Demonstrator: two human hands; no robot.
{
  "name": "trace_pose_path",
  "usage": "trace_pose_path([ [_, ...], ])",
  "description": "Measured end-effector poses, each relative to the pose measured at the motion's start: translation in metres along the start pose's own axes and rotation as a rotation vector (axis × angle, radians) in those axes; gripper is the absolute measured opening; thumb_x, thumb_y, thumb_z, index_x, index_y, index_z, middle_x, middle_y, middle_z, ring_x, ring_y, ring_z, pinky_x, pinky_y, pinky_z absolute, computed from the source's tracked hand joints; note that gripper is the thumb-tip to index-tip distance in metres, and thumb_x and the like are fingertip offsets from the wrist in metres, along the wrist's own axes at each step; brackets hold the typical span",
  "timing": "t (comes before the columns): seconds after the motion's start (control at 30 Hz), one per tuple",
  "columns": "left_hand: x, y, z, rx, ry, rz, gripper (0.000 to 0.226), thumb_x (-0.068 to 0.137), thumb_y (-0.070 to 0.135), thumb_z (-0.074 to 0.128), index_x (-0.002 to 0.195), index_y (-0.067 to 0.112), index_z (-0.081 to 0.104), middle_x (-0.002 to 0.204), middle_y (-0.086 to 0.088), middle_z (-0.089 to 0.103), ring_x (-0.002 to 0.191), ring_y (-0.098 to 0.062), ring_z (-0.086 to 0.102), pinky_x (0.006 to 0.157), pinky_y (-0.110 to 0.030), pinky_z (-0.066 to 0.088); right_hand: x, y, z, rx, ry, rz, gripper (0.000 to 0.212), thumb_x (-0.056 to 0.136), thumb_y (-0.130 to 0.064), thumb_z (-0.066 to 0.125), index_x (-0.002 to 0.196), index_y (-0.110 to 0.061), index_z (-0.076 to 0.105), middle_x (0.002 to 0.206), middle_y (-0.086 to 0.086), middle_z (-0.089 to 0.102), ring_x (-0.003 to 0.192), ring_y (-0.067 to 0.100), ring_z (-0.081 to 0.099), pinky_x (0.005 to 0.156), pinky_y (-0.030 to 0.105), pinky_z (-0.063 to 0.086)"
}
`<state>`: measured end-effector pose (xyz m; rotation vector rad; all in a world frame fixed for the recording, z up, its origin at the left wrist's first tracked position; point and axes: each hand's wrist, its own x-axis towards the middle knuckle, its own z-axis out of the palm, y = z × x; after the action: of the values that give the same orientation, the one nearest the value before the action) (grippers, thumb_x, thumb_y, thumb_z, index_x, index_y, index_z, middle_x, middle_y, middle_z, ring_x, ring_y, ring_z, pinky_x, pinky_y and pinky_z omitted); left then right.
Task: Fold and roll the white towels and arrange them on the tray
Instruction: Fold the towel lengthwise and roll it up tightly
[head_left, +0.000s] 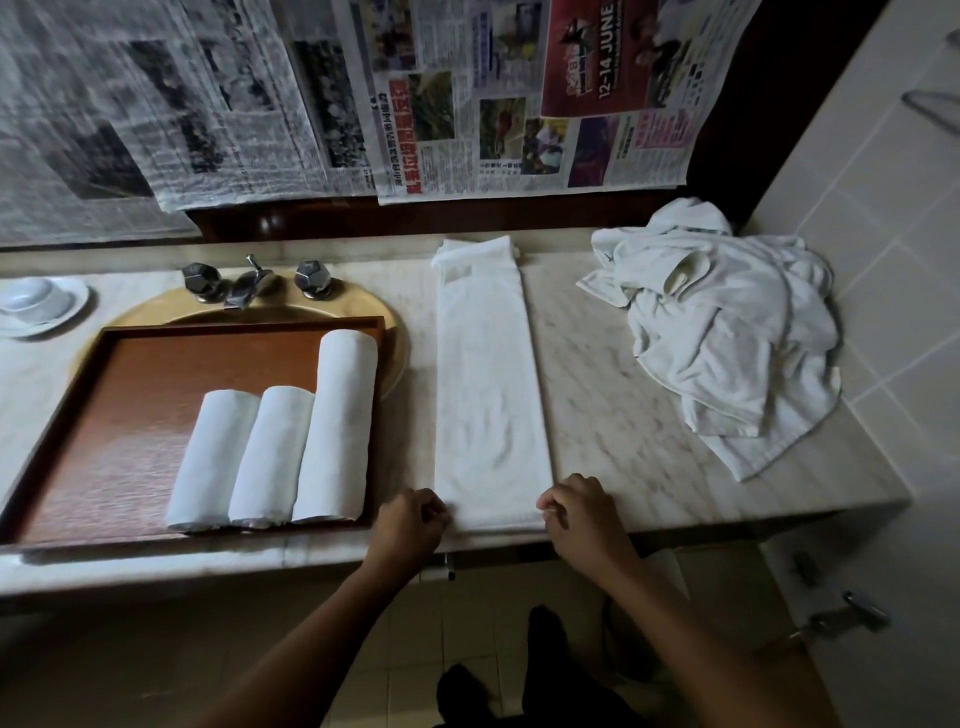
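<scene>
**Pale marble counter (613, 364): a grip on each near corner**

Head view: a long white towel (488, 389), folded into a narrow strip, runs from 12 o'clock to 6. There the left hand (410, 519) and right hand (582, 512), fingers curled, pinch its near corners. At 9 o'clock the brown wooden tray (130, 415) holds three rolled white towels (275, 457). A crumpled white towel heap (727, 332) lies at 2 o'clock.

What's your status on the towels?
Left hand, right hand pinch near corners of folded towel. Three rolls on tray. Heap at right, nothing in the way.

Head-worn view, facing down, close over countertop (597, 364)
</scene>
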<state>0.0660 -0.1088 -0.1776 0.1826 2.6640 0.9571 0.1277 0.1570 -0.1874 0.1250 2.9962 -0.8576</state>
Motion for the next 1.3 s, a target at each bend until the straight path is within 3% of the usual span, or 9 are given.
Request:
trace_pose_path([
  [0.1,0.0,-0.001,0.002,0.063,0.039,0.079,0.007,0.091,0.028,0.074,0.095,0.023,0.072,0.098,0.005,0.059,0.077,-0.007,0.059,0.069,-0.03,0.054,0.001,-0.008,0.0,-0.078,0.019,-0.071,0.026,0.084,-0.006,0.065,0.101,-0.026,0.068,0.102,-0.008,0.057,0.098,0.019,0.052,0.079,0.038,0.047],
  [0.27,-0.003,-0.003,0.01,0.383,0.034,0.486,0.026,0.078,0.003,0.081,0.092,0.021,0.069,0.095,0.004,0.055,0.081,-0.017,0.054,0.058,-0.029,0.047,-0.003,-0.018,0.007,-0.155,-0.003,-0.178,0.053,0.064,0.021,0.062,0.095,-0.021,0.067,0.099,-0.006,0.055,0.092,0.02,0.053,0.06,0.033,0.046],
  [0.37,-0.009,0.0,0.011,0.516,-0.004,0.548,0.045,0.054,0.006,0.09,0.089,0.024,0.068,0.09,0.007,0.055,0.079,-0.015,0.056,0.056,-0.022,0.03,-0.008,-0.019,0.009,-0.175,-0.026,-0.213,0.057,0.056,0.02,0.058,0.093,-0.022,0.066,0.097,-0.006,0.055,0.09,0.022,0.055,0.06,0.032,0.043],
  [0.43,-0.015,-0.003,0.014,0.544,-0.038,0.564,0.057,0.043,0.015,0.093,0.093,0.024,0.068,0.093,0.008,0.056,0.082,-0.014,0.055,0.057,-0.021,0.032,-0.01,-0.018,0.01,-0.176,-0.027,-0.223,0.053,0.058,0.015,0.057,0.096,-0.022,0.066,0.097,-0.005,0.057,0.09,0.024,0.057,0.063,0.033,0.046],
  [0.53,-0.02,-0.013,0.017,0.518,-0.073,0.636,0.062,0.054,0.014,0.087,0.111,0.018,0.065,0.105,0.003,0.055,0.094,-0.017,0.05,0.073,-0.03,0.052,-0.015,-0.018,0.011,-0.164,-0.044,-0.243,0.043,0.073,0.002,0.053,0.107,-0.021,0.066,0.105,-0.004,0.058,0.097,0.023,0.056,0.071,0.035,0.051],
  [0.63,-0.018,-0.017,0.012,0.579,-0.063,0.724,0.063,0.061,0.01,0.079,0.122,0.012,0.063,0.111,-0.002,0.056,0.101,-0.024,0.054,0.088,-0.037,0.052,-0.018,-0.019,0.01,-0.196,-0.067,-0.257,0.04,0.08,-0.008,0.054,0.116,-0.021,0.064,0.112,-0.003,0.057,0.102,0.022,0.054,0.078,0.036,0.051],
  [0.8,-0.01,-0.019,0.003,0.631,-0.058,0.788,0.052,0.07,0.009,0.073,0.121,0.016,0.064,0.108,0.0,0.058,0.095,-0.02,0.055,0.084,-0.031,0.048,-0.014,-0.017,0.005,-0.206,-0.102,-0.274,0.05,0.074,0.0,0.054,0.117,-0.026,0.06,0.114,-0.005,0.054,0.104,0.022,0.052,0.079,0.035,0.049],
  [1.03,-0.01,-0.017,0.002,0.34,-0.008,0.584,0.033,0.085,0.01,0.052,0.109,0.017,0.073,0.102,0.001,0.069,0.091,-0.019,0.064,0.074,-0.027,0.05,-0.007,-0.007,-0.002,-0.194,-0.127,-0.282,0.058,0.071,0.013,0.055,0.115,-0.023,0.064,0.114,-0.007,0.06,0.107,0.019,0.054,0.083,0.031,0.039],
  [1.3,-0.011,-0.004,-0.005,0.049,-0.025,0.185,0.014,0.095,0.019,0.07,0.101,0.027,0.08,0.098,0.021,0.072,0.09,0.009,0.063,0.078,-0.007,0.047,0.0,0.001,-0.01,-0.01,-0.144,-0.121,0.026,0.096,-0.003,0.062,0.11,-0.023,0.072,0.103,-0.02,0.061,0.106,0.013,0.06,0.092,0.037,0.046],
])
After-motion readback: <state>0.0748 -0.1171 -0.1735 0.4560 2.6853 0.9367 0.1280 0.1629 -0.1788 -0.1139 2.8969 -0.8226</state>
